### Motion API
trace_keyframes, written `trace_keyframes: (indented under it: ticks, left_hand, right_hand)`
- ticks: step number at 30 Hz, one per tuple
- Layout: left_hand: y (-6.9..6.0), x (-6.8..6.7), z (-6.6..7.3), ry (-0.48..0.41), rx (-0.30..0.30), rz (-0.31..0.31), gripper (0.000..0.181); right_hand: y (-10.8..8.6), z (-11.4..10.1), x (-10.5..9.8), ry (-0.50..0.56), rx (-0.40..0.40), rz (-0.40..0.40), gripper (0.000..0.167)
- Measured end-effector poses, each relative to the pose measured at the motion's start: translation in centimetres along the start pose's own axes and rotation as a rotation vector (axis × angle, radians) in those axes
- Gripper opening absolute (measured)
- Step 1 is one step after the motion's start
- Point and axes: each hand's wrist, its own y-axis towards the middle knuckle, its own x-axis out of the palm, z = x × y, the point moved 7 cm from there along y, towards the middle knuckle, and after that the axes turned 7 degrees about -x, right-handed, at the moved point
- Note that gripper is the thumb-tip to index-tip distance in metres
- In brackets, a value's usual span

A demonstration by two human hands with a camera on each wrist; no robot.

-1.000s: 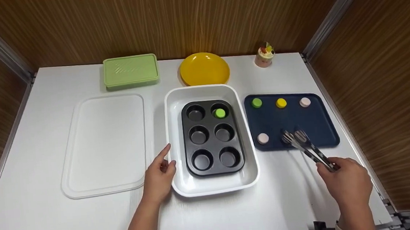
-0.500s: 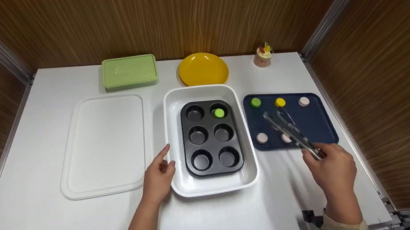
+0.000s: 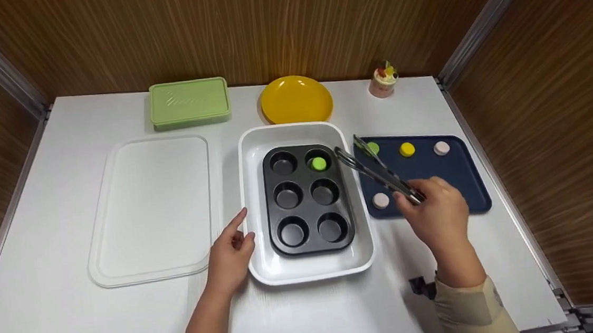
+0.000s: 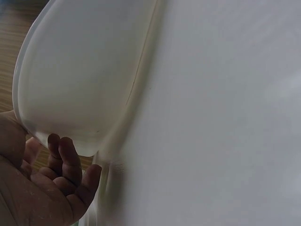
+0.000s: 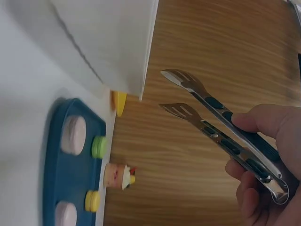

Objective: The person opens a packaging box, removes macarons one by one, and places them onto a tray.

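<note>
My left hand (image 3: 231, 259) is at the left wall of a white rectangular tub (image 3: 310, 271), index finger extended against it and thumb at the rim. Its other fingers are loosely bent, as the left wrist view shows. A black muffin tin (image 3: 307, 202) lies in the tub, with a green macaron (image 3: 318, 163) in its back right cup. My right hand (image 3: 438, 213) grips metal serving tongs (image 5: 230, 147), spread apart and with nothing between their ends. These ends hang between the tub's right rim and a green macaron (image 5: 99, 147) on the navy tray (image 3: 434, 174).
The tray also bears a yellow macaron (image 3: 407, 150) and pale pink macarons (image 3: 380, 200). A white lid (image 3: 154, 209) lies left of the tub. Along the back stand a green lidded box (image 3: 189, 102), a yellow plate (image 3: 296, 100) and a small dessert cup (image 3: 382, 83).
My right hand has carried the tongs from the tray's front edge, leftward and away from me, toward the tub's right rim. The left hand has stayed in place.
</note>
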Motion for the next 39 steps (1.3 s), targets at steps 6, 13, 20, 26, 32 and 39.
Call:
trace_keyframes:
  ticks: [6,13,20,26,32,39]
  left_hand:
    - [0.0,0.0,0.0,0.001,0.009,-0.006,0.052]
    - [0.1,-0.1,0.1,0.002,0.028,-0.002,0.052]
    - [0.1,-0.1,0.1,-0.012,0.024,-0.005,0.052]
    - [0.1,-0.1,0.1,-0.016,0.031,-0.007,0.051]
    - [0.1,-0.1,0.1,-0.026,0.025,-0.004,0.052]
    - [0.0,-0.1,0.0,-0.017,0.004,-0.014,0.052]
  right_hand:
    - [2.1,-0.9,2.1,0.017,-0.017,-0.085,0.018]
    - [3.5,-1.4,4.3,0.031,-0.014,-0.156,0.019]
    - [4.0,-1.5,6.2,0.012,0.009,-0.259,0.018]
    - [4.4,-1.8,7.1,-0.025,0.007,-0.328,0.019]
    - [5.0,-2.3,7.4,-0.060,0.018,-0.378,0.017]
    - [5.3,-2.4,8.0,-0.077,0.009,-0.389,0.017]
